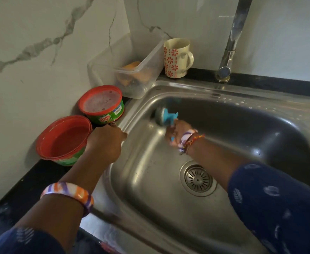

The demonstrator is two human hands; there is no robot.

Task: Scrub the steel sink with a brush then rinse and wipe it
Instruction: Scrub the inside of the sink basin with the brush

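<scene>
— Right hand (176, 132) first: what is it doing?
— Its fingers are wrapped round the blue handle of the brush (164, 117), and the round scrubbing head is pressed against the far-left inner wall of the steel sink (224, 125), just under the rim. That hand and the brush are blurred.
— And the left hand (105, 143)?
— It rests on the sink's left rim with fingers curled over the edge; I cannot tell how firmly it grips. It lies just beside the tubs.
— Which tubs?
— Two red-rimmed green ones on the black counter (31, 182): the near tub (64, 140) and, behind it, the Exo tub (102, 105) with pinkish paste inside.
— Anything further back?
— A clear plastic box (132, 70) holding orange scrubbers, then a cream mug (178, 57) with red flowers, and the tap (231, 43) rising behind the basin. The drain strainer (198, 178) sits on the basin floor, well apart from the brush.
</scene>
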